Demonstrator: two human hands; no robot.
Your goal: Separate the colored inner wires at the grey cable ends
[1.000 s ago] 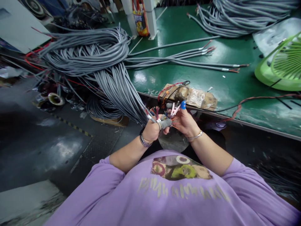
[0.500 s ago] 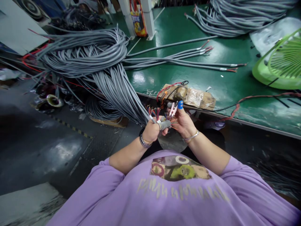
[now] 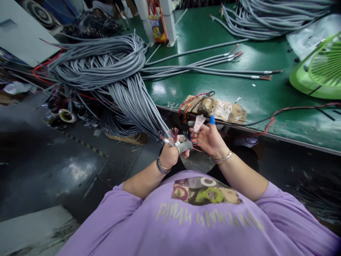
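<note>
My left hand point(image 3: 170, 153) is closed in a fist round the ends of several grey cables point(image 3: 138, 106) that hang down from a big bundle on the bench's left end. Thin coloured wires point(image 3: 177, 134) fan out of the stripped cable ends above that fist. My right hand point(image 3: 209, 138) is closed beside it, pinching a small pink clip-like tool point(image 3: 198, 123) near the coloured wires. A blue cap covers one fingertip point(image 3: 212, 120) of the right hand. Both hands are held just below the front edge of the green bench point(image 3: 239, 96).
A taped brown block point(image 3: 221, 108) with red and black wires lies at the bench edge right behind my hands. Several loose grey cables point(image 3: 207, 67) lie across the bench. A green fan point(image 3: 319, 67) stands at the right, another cable coil point(image 3: 266, 17) at the back.
The pink tool in my right hand has tilted and its jaws have come together. Both hands have shifted slightly to the right and down in the picture.
</note>
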